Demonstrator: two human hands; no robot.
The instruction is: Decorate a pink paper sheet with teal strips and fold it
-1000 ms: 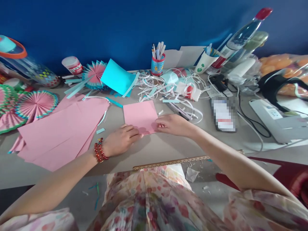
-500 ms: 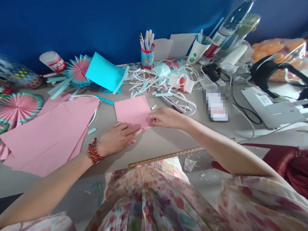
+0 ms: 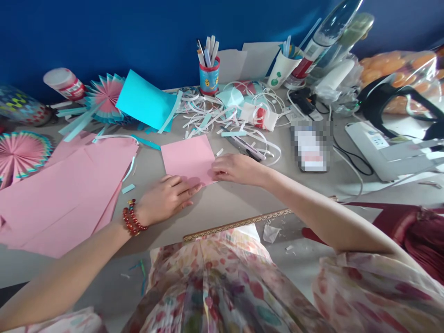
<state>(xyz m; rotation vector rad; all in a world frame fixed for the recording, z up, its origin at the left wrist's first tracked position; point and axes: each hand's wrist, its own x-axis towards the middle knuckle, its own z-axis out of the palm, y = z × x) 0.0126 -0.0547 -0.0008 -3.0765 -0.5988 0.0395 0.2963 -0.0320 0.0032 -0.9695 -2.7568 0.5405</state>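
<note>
A small pink paper sheet (image 3: 188, 156) lies flat on the grey table (image 3: 236, 203). My left hand (image 3: 166, 199), with a red bead bracelet at the wrist, lies on the sheet's near edge, fingers stretched flat and pressing down. My right hand (image 3: 236, 169) rests on the sheet's near right corner with its fingers curled in a pinch on the paper's edge.
Large pink sheets (image 3: 65, 189) lie at left, with folded paper fans (image 3: 21, 155) and a cyan sheet (image 3: 144, 101) behind. White paper strips (image 3: 215, 115), a pen cup (image 3: 208, 74), a paper cup (image 3: 283, 69), a phone (image 3: 311, 148), cables and a white device (image 3: 388, 152) crowd the back and right.
The view has shifted slightly, so everything sits a little further left and higher. Both hands stay on the pink sheet's near edge; my left fingers have slid a little along it.
</note>
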